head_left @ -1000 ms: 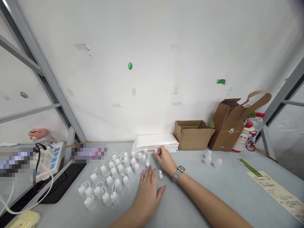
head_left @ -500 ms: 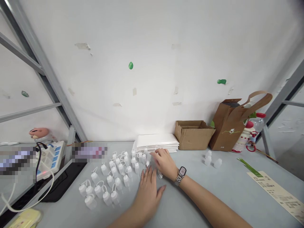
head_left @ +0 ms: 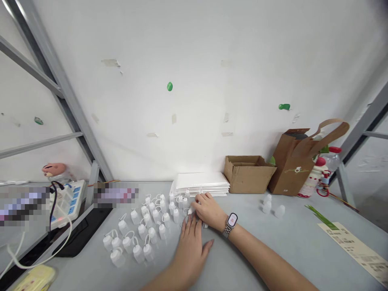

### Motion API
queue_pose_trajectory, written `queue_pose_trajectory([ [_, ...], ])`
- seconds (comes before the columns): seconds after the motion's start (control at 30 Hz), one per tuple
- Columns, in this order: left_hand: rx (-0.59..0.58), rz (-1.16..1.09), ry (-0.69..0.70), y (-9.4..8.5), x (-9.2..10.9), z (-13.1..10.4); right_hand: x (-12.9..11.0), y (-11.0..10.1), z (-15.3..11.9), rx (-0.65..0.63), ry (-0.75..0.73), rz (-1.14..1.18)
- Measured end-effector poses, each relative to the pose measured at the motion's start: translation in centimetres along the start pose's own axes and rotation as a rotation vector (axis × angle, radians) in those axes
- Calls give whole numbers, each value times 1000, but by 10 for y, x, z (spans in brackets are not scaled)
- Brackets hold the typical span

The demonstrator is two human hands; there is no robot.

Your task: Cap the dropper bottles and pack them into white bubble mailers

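Note:
Many small white bottles [head_left: 147, 220] with looped caps stand on the grey table, left of my hands. My left hand [head_left: 190, 248] lies palm down near the table's middle, its fingers stretched out and its fingertips beside a small white piece. Just beyond it, my right hand [head_left: 209, 210], with a watch [head_left: 232, 220] on the wrist, has its fingers curled at a small white nozzle-like piece [head_left: 190, 211]. Most of that piece is covered by the fingers. A thin looped white part [head_left: 205, 225] shows under the right palm.
Behind my hands lies a stack of white flat packs [head_left: 201, 182]. An open cardboard box [head_left: 248, 176] and a brown paper bag [head_left: 292, 169] stand to its right. Several loose small bottles [head_left: 266, 207] are at the right. A power strip [head_left: 72, 200] sits at the left.
The fingers of my right hand have curled down closer to the small white piece. My left hand stays flat in nearly the same place. The whole view has shifted slightly.

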State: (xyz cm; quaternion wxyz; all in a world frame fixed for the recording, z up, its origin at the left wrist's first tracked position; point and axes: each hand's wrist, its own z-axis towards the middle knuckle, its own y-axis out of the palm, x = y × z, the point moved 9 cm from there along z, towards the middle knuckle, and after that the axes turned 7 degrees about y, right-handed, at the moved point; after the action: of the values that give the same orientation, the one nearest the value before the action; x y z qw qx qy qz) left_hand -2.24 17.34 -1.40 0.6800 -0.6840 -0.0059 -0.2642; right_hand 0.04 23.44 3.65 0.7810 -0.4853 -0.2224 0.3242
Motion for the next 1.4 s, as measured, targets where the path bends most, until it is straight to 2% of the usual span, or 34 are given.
queue_pose_trajectory([
  [0.13,32,-8,16,0,1,0,6,-11,-3,26,40,71],
  [0.3,26,-31,27,3,4,-2,5,-31,-4,98,196,200],
  [0.47,59,-56,41,0,6,-5,-11,-21,4,22,292,407],
  [0.73,-2,-68,-4,-7,11,-5,-16,-2,11,-52,321,342],
  [0.87,23,-66,19,-9,11,-6,-17,-9,10,-52,331,308],
  [0.97,36,-55,38,-8,11,-6,-14,-24,1,-9,345,289],
  [1.1,49,-23,47,-6,9,-6,13,-47,-28,119,377,234],
  [1.2,24,3,50,-5,10,-7,57,-60,-59,193,467,99],
  [1.3,16,12,45,-7,11,-7,109,-80,-93,240,633,-158],
  [1.4,31,-2,19,-11,10,-7,146,-100,-119,197,814,-468],
])
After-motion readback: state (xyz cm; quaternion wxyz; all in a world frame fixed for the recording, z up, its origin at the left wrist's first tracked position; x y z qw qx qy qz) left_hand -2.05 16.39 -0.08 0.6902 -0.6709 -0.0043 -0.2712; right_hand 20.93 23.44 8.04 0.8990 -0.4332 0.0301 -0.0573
